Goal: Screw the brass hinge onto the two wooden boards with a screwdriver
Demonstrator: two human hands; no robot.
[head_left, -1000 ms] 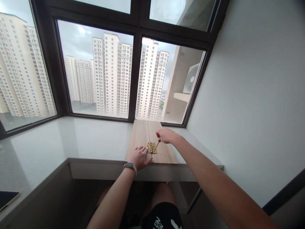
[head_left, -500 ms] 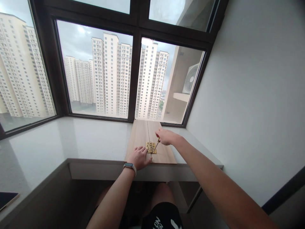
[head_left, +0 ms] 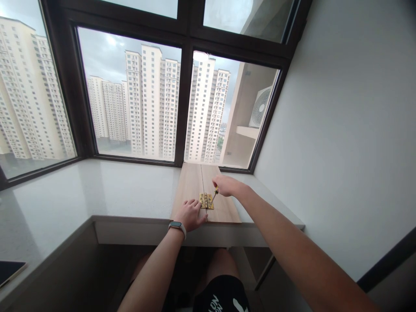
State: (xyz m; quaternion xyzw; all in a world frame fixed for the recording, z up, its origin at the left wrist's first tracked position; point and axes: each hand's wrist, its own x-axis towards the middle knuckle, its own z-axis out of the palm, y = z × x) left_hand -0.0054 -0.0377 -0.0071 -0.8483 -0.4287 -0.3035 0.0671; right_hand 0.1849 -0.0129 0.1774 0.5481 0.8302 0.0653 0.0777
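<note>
Two pale wooden boards [head_left: 188, 186] lie side by side on the white sill, with a narrow seam between them. A gold-coloured hinge [head_left: 206, 201] straddles that seam near the front. My right hand [head_left: 224, 185] is closed around the handle of a screwdriver [head_left: 213, 198], whose slanted shaft reaches down to the hinge's right leaf. Pressed flat on the left board, my left hand [head_left: 191, 214] has its fingers stretched out, the fingertips at the hinge's left edge and the thumb across the seam. Whether a screw sits under the screwdriver's tip is too small to tell.
The white windowsill [head_left: 136, 190] runs left from the boards and ends in a front edge above my legs. A dark window frame [head_left: 183, 99] stands behind, and a white wall [head_left: 341, 108] rises at the right. A dark flat object [head_left: 11, 273] lies at the far left.
</note>
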